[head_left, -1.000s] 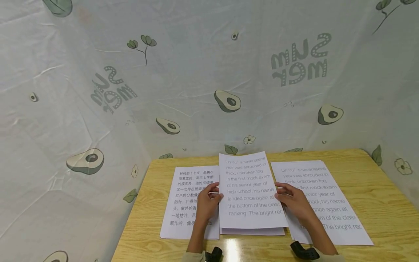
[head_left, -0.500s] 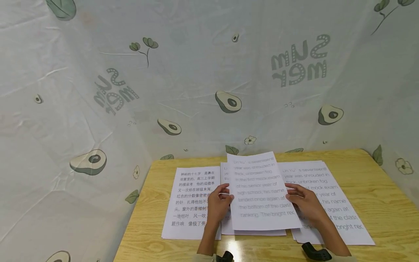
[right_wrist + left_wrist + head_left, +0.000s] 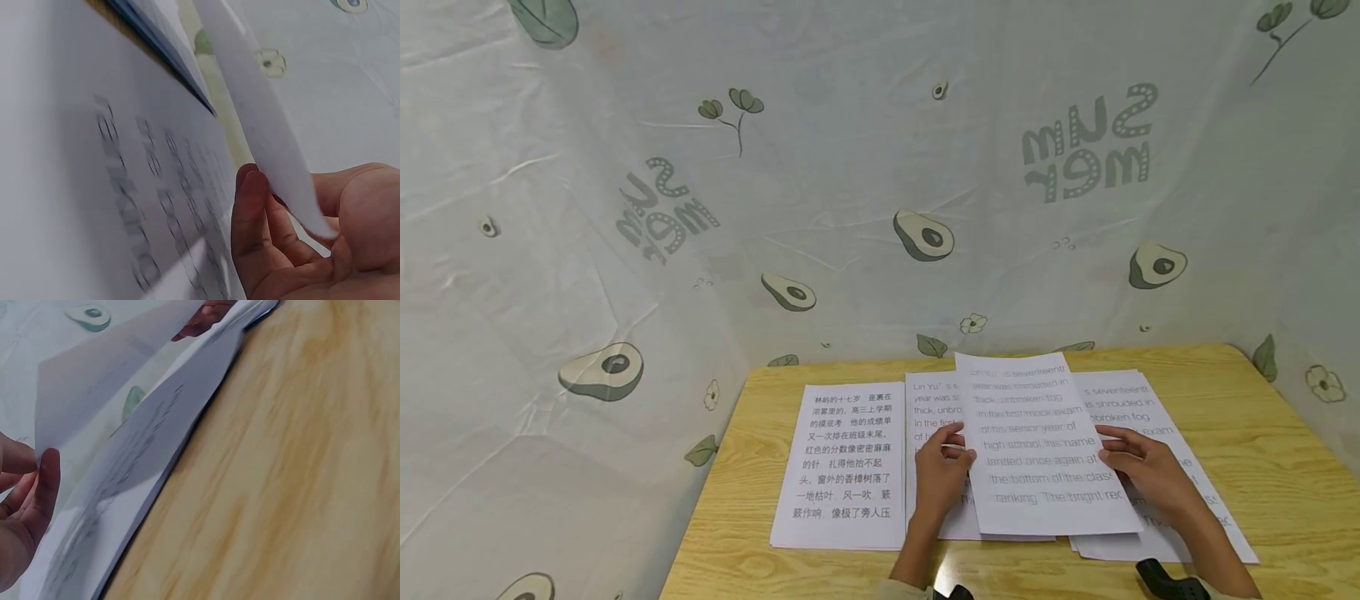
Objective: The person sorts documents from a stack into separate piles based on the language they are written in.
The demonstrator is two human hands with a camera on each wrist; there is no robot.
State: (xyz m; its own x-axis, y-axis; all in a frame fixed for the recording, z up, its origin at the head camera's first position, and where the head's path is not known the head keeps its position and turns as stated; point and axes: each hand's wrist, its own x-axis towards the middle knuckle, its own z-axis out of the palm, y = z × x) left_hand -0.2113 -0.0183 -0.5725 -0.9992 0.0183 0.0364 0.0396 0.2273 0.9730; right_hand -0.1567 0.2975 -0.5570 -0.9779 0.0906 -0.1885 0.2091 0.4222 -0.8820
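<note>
Held item: a white paper sheet (image 3: 1037,467), portrait, large thin grey English print, top line beginning "Lin Yu". Print looks doubled and blurred from the head; longer lines run off at the right margin. Sheet bows slightly, seen nearly edge-on as a curve from the right wrist. Single or several layers: cannot tell.

Position: raised over the table (image 3: 1270,467), covering the right part of the middle stack (image 3: 928,408) and the left part of the right stack (image 3: 1123,400) as seen from the head. Left wrist view shows a gap between sheet and the paper below, with the leaf-print cloth (image 3: 850,167) visible through it.

Edges and room: left stack (image 3: 842,467), Chinese print, lies almost edge to edge with the middle stack. Wood grain shows left of the left stack, right of the right stack, and in a strip along the near side. Far edge of the sheet, as seen, reaches about the table's back edge, by the cloth.

Fingers: left hand (image 3: 942,475) pinches the left edge about midway, thumb against fingers. Right hand (image 3: 1153,475) pinches the right edge at similar height; right wrist view shows paper running between thumb side and fingers.
</note>
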